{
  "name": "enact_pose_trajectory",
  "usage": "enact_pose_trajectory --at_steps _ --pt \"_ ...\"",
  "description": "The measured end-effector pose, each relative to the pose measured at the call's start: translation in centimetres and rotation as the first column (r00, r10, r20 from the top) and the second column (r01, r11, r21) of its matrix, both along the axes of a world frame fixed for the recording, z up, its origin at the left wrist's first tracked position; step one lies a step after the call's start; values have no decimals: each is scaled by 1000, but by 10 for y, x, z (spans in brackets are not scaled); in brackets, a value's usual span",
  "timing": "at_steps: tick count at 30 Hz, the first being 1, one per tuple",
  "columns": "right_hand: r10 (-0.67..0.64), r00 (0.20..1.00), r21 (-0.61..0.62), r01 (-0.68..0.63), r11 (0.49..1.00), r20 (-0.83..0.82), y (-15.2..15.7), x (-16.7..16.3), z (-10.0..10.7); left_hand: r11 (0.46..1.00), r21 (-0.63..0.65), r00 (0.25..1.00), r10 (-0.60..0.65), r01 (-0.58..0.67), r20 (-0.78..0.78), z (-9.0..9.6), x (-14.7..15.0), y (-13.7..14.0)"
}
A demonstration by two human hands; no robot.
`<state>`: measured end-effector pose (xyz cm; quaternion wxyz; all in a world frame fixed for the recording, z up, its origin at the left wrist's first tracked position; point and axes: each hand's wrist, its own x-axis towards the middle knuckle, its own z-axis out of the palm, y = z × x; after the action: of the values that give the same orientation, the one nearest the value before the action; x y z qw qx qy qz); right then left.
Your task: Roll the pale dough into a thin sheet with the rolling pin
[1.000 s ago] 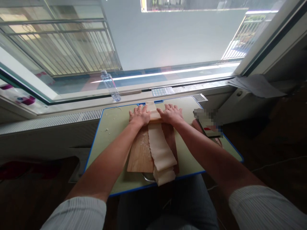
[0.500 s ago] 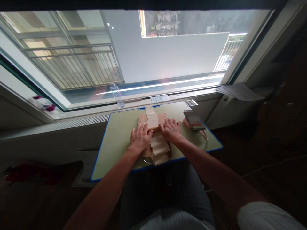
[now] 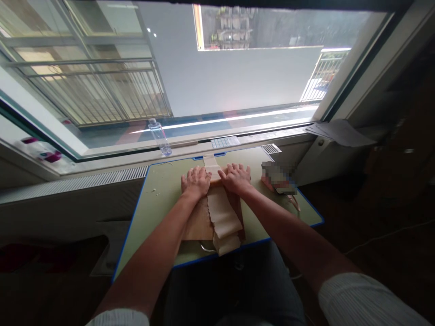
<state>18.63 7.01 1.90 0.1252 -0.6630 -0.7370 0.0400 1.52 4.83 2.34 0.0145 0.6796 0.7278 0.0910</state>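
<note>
A wooden rolling pin point(image 3: 216, 183) lies crosswise over a long pale strip of dough point(image 3: 223, 215). On its left end rests my left hand point(image 3: 196, 182), fingers bent over the wood. My right hand point(image 3: 237, 178) presses on the other end in the same way, and the thumbs point toward each other. Only the pin's middle shows between the hands. Beneath the dough is a wooden board point(image 3: 196, 224). The strip runs from beyond the pin to the near edge of the board, where it falls in folds and hangs over.
The board lies on a small green table point(image 3: 139, 231) with a blue rim. At its right is a partly blurred-out object point(image 3: 278, 177). A clear bottle point(image 3: 159, 137) and a keypad-like white item point(image 3: 224, 142) are on the windowsill; another bottle point(image 3: 42, 150) stands left.
Both hands have pushed the rolling pin forward, away from me, along the dough. More of the strip now shows on the near side. The camera view has shifted slightly.
</note>
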Motion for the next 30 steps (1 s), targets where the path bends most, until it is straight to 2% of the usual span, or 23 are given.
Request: enact_pose_trajectory --at_steps 9,12,15,18,22,26,30 --pt "-11 996 -155 -3 988 -90 71 -6 8 997 -83 997 7 0 77 1 -16 83" --pt "-15 995 -167 -2 986 -100 85 -8 11 998 -70 998 7 -2 69 1 -17 97" --pt "-12 994 -152 -4 988 -105 87 -8 11 999 -46 998 -13 16 59 1 -17 97" --pt "2 996 -131 -13 991 -84 76 -7 9 999 -45 998 -28 31 55 0 -16 85" --pt "15 999 -63 -17 998 -33 47 -3 3 997 -63 998 -51 53 36 0 -13 55" --pt "39 998 33 -40 999 40 6 1 -4 996 -58 997 -73 73 -2 0 -6 12" --pt "75 996 68 -78 995 50 -45 12 -11 990 -12 989 -144 144 -24 -2 0 -45"
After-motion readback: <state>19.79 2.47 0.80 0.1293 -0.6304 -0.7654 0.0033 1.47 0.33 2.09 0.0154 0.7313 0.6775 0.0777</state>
